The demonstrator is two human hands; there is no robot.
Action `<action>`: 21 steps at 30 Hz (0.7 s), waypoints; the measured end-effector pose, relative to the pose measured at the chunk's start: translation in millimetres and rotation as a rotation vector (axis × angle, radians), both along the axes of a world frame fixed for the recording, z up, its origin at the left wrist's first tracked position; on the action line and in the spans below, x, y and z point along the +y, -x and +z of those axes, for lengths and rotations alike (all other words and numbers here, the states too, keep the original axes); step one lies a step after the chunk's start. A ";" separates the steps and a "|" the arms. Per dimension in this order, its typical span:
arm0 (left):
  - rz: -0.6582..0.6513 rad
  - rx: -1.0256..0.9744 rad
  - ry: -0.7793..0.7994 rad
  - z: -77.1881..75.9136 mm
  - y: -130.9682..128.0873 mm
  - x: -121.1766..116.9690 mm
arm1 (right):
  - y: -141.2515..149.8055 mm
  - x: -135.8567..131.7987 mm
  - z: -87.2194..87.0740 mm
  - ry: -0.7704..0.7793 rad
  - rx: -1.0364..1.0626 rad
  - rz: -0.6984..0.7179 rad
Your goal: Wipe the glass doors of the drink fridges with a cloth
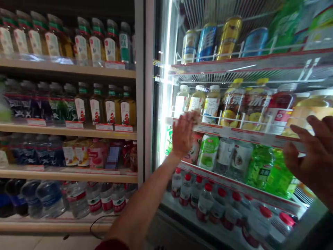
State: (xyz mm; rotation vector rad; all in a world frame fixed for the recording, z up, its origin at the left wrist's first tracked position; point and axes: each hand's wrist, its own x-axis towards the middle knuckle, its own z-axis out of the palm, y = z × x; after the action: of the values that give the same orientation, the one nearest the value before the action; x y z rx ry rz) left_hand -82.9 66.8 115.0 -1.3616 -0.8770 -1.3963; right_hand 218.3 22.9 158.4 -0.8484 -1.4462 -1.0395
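My left hand (183, 134) reaches forward with its fingers stretched out and holds nothing. It is at the glass door of a lit drinks cooler, with a faint reflection beside the fingertips; I cannot tell whether the palm touches the glass. Behind it stand white-labelled tea bottles (211, 104) on a wire shelf. My right hand (309, 156) is raised at the right edge of the view, fingers spread and curved, nothing in them. Yellow-capped iced tea bottles (232, 104) and a peach-coloured bottle (309, 107) lie between and behind the two hands.
Drink cans (206, 41) fill the cooler's top shelf; green bottles (260, 166) and red-capped water bottles (205, 201) stand below. On the left, an open wooden shelf (65, 128) carries rows of bottles. A thin black cable (93, 225) hangs by its base.
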 end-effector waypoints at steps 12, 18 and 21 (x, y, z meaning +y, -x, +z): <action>-0.062 0.169 0.071 -10.3 -33.4 -3.8 | -14.8 13.7 0.4 -0.006 -0.089 0.016; -0.038 -0.332 -0.044 11.7 33.3 6.4 | -17.5 16.6 1.5 -0.037 -0.115 0.000; -0.136 -0.084 -0.027 3.3 5.7 1.5 | -17.6 17.6 2.0 -0.055 -0.122 -0.022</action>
State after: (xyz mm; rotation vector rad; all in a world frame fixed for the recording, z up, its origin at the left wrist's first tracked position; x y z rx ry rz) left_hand -88.6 68.4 118.3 -1.3714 -0.8294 -1.5733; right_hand 235.9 40.4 160.4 -0.7743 -1.5058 -1.1588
